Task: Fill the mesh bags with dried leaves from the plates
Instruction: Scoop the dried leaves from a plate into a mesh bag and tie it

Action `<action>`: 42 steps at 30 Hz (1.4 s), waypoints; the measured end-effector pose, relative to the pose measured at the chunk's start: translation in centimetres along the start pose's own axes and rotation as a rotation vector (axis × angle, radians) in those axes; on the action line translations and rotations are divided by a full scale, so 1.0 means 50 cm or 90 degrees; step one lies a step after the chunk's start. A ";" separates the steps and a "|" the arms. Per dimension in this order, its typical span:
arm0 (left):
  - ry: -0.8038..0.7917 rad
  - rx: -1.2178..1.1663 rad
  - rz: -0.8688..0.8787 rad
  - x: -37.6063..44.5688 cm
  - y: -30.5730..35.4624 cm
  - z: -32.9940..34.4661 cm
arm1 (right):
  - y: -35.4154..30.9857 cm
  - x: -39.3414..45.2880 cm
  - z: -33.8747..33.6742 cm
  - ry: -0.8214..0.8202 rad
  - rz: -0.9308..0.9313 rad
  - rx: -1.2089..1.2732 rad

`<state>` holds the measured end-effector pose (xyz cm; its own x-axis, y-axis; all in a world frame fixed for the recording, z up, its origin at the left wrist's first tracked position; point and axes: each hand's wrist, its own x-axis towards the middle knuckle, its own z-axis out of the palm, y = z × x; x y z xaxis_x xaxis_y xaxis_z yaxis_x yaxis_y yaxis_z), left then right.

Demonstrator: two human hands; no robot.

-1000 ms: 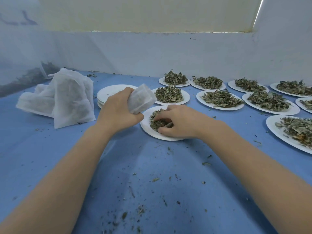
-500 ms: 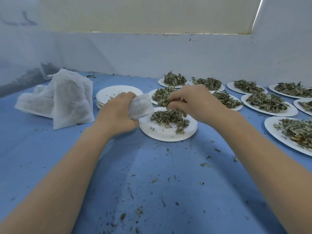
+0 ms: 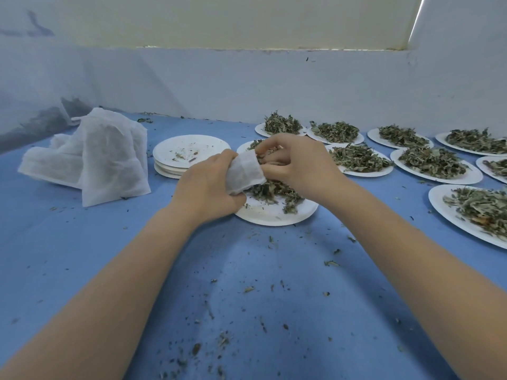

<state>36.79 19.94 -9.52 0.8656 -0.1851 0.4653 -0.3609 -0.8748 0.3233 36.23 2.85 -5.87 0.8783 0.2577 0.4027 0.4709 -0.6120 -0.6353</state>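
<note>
Mesh bag [image 3: 245, 172] at frame centre, gripped in the left hand [image 3: 208, 187] with fingers curled round it, mouth facing right, just above the near plate [image 3: 277, 215]. Right hand [image 3: 297, 163] at the bag's mouth, fingers bunched and pinching dried leaves [image 3: 270, 156] (fingertips partly hidden by the bag). More leaves lie loose on the plate under both hands. Left of it, a stack of used plates [image 3: 189, 152]; further left, a pile of spare bags [image 3: 90, 157]. Right and upper right: rows of leaf-filled plates [image 3: 439, 163]. Blue table [image 3: 247, 297] littered with crumbs.
</note>
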 end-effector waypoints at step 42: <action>0.048 -0.054 0.030 -0.003 0.008 -0.001 | 0.004 -0.008 0.005 -0.080 0.019 0.073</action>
<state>36.51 19.65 -9.44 0.8199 -0.1879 0.5409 -0.4311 -0.8242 0.3672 35.99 2.83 -6.32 0.8923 0.3358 0.3017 0.4442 -0.5330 -0.7202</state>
